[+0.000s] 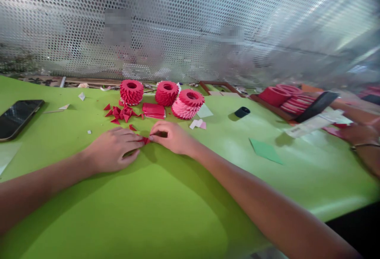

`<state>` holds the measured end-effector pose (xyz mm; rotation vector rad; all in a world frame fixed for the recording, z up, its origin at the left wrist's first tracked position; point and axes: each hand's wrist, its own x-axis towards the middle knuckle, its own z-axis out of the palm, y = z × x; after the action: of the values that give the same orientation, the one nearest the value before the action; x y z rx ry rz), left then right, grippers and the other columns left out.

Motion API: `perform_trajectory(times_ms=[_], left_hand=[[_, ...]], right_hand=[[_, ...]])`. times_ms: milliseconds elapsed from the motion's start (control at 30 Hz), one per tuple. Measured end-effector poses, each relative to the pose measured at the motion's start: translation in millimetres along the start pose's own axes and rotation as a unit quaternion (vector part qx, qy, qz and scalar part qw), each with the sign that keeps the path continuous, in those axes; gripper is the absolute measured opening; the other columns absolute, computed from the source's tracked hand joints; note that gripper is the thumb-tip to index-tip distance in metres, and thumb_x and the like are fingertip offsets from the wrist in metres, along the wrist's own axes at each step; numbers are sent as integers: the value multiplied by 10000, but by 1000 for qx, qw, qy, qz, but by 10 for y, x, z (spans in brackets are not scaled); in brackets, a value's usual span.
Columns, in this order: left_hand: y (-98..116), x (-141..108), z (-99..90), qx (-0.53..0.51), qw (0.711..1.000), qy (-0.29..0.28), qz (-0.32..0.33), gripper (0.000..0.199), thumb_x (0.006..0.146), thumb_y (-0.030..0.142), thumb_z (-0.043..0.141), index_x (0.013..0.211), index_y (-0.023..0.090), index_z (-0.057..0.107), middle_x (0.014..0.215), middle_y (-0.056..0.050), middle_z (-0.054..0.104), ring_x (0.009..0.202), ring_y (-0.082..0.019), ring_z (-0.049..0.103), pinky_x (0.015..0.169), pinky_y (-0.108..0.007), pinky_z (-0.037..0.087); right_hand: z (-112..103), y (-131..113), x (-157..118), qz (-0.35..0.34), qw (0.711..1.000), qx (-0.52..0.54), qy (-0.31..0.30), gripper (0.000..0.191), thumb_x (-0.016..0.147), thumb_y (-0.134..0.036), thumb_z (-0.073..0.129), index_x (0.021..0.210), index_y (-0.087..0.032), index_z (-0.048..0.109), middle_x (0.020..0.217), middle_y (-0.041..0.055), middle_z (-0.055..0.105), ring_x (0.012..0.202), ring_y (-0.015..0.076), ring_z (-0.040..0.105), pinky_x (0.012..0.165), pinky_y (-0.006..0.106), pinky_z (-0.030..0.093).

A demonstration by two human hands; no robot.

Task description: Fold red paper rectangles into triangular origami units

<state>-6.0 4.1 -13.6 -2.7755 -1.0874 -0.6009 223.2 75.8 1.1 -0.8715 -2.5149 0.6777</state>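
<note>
A small folded piece of red paper (146, 140) lies low over the green table, between my two hands. My right hand (175, 137) pinches its right end between thumb and fingertips. From the left, my left hand (113, 148) holds the other end, its fingers pressed together and covering part of the paper. Just beyond the hands sits a heap of folded red paper triangles (120, 113), with one loose triangle (132, 127) closer to my fingers. Beside the heap is a stack of red paper slips (153, 110).
Three ring-shaped paper stacks, one red (131, 92), another red (166, 93) and one pink (187, 104), stand behind. A phone (19, 119) lies left. Rightward are a dark cylinder (242, 112), green paper (265, 151) and another person's hand (360, 137) near a box of paper rings.
</note>
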Motion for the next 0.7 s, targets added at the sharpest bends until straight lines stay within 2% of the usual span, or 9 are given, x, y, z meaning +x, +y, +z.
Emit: perform_trajectory(times_ms=[133, 267, 433, 700], left_hand=[[-10, -3, 13, -39, 999, -4, -21, 311, 933, 265, 506, 1134, 207, 736, 1142, -72, 749, 1008, -246, 703, 960, -455, 537], [-6, 3, -8, -44, 997, -29, -62, 374, 969, 360, 496, 1268, 198, 650, 1111, -97, 745, 966, -254, 699, 904, -462, 556], [13, 12, -20, -35, 998, -45, -30, 383, 1001, 379, 450, 1279, 206, 649, 1208, -92, 713, 1067, -261, 660, 977, -481, 510], [18, 12, 4, -25, 999, -26, -14, 349, 996, 342, 462, 1212, 210, 703, 1176, -91, 723, 1053, -261, 662, 980, -464, 506]], right_hand=[[23, -2, 16, 13, 1000, -5, 9, 119, 904, -278, 659, 905, -170, 707, 982, 64, 708, 883, 173, 645, 806, 301, 485], [18, -14, 18, 17, 1000, -10, 7, 113, 903, -269, 658, 916, -168, 708, 984, 69, 711, 881, 175, 645, 811, 309, 485], [28, -9, 18, 23, 1000, -19, 9, 111, 899, -267, 660, 918, -169, 709, 990, 62, 715, 873, 176, 648, 796, 306, 482], [48, 3, 22, 22, 999, -23, 10, 105, 895, -264, 662, 925, -174, 707, 998, 60, 711, 877, 175, 646, 804, 309, 488]])
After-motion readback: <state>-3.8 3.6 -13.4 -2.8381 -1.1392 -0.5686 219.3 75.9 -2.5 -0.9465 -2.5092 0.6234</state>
